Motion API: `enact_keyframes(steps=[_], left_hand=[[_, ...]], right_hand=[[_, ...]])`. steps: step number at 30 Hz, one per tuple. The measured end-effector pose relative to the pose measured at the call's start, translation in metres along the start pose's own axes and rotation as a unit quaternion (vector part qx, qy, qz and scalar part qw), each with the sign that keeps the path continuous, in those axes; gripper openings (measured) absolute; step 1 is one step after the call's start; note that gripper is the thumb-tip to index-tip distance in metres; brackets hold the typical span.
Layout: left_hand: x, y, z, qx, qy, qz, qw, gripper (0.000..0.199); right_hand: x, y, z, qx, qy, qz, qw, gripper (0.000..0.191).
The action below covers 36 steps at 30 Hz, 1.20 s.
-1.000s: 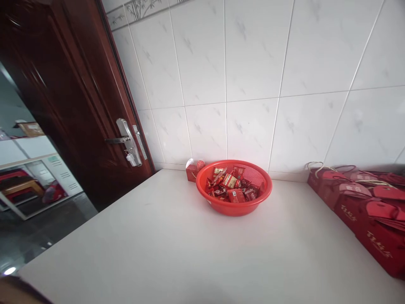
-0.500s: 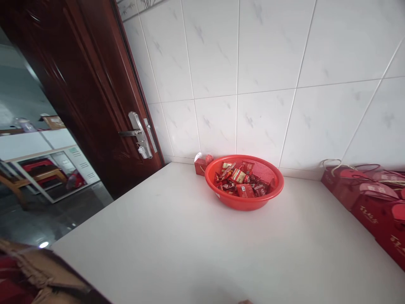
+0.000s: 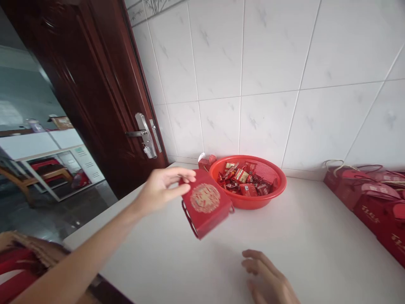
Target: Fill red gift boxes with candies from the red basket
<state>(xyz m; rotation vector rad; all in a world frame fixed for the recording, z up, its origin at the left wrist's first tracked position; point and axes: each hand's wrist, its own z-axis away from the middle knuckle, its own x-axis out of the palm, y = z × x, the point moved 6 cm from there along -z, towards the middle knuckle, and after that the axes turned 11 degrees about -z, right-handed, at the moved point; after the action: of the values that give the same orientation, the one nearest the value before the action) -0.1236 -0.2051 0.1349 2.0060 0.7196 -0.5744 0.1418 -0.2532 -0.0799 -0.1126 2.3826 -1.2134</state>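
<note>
A red gift box (image 3: 209,213) with a round gold design hangs tilted above the white table, its dark red cord loops showing at the sides. My left hand (image 3: 163,188) pinches it by the upper left edge, thumb on the printed face. Low in the picture, my right hand (image 3: 267,276) is apart from the box, fingers spread and slightly curled, with nothing in them. Behind the box stands a red plastic basket (image 3: 278,192) full of red-wrapped sweets (image 3: 248,189); the box covers part of its left rim.
Red gift bags with cord handles (image 3: 368,209) stand in rows at the right. A small red box (image 3: 207,161) sits by the tiled wall, left of the basket. An open cardboard carton (image 3: 38,253) with red items lies at lower left, beside the white table (image 3: 303,245). Beyond is a door (image 3: 95,97).
My left hand has come in from the left, holding the red gift box over the table. More of my right hand shows at the bottom. The view has shifted slightly.
</note>
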Motion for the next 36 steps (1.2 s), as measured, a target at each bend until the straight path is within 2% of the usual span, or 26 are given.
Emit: enact_keyframes(steps=[2,5,8,12,18,22,26,32,36], left_hand=[[0.039,0.006,-0.006,0.044,-0.052,0.034,0.997,0.019],[0.081,0.014,-0.005,0.112,-0.091,0.080,0.986,0.024],[0.105,0.018,-0.001,0.167,-0.103,0.111,0.974,0.030],[0.127,0.014,0.003,0.193,-0.116,0.099,0.969,0.034],[0.144,0.016,0.011,0.320,-0.060,0.083,0.942,0.038],[0.149,0.022,0.020,0.382,-0.056,0.083,0.919,0.047],[0.147,0.030,0.033,0.442,-0.053,0.071,0.893,0.046],[0.150,0.041,0.048,0.467,-0.076,0.025,0.881,0.032],[0.160,0.049,0.059,0.490,-0.115,-0.002,0.864,0.028]], right_hand=[[-0.013,0.005,-0.009,0.034,0.022,-0.015,0.999,0.024],[-0.035,0.022,-0.017,0.154,0.086,-0.039,0.983,0.035],[-0.049,0.036,-0.018,0.235,0.141,-0.079,0.958,0.046],[-0.054,0.044,-0.021,0.254,0.169,-0.124,0.944,0.052],[-0.056,0.037,-0.034,0.249,0.171,-0.215,0.929,0.050],[-0.061,0.037,-0.040,0.258,0.169,-0.261,0.915,0.043],[-0.071,0.044,-0.040,0.270,0.190,-0.246,0.911,0.040],[-0.074,0.034,-0.043,0.251,0.149,-0.177,0.940,0.044],[-0.075,0.011,-0.051,0.176,0.119,-0.091,0.973,0.043]])
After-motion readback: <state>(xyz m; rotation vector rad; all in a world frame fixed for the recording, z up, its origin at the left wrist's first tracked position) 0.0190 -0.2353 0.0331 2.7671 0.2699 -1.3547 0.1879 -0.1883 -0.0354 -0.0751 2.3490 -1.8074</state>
